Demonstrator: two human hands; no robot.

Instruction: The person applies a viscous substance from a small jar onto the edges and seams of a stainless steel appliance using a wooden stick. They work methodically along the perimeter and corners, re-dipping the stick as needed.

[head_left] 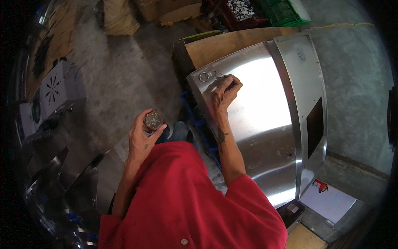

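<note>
My left hand (143, 135) is closed around a small clear glass (153, 120), held out over the floor beside my leg. Over the far left corner of a shiny sheet-metal panel (261, 145), my right hand (226, 93) pinches a slim, pen-like tool (220, 74). Its thin end points left, toward a round metal ring (203, 77) at the panel's corner. Whether the tip touches the metal I cannot tell, and the tool's exact kind does not show.
A wooden board (232, 43) runs along the panel's far edge. Behind it stand a green crate (286, 14) and a dark red crate (244, 23). Left on the floor sits a grey metal housing (56, 89), with sheet-metal pieces (83, 174) nearer. A concrete wall (352, 83) closes the right.
</note>
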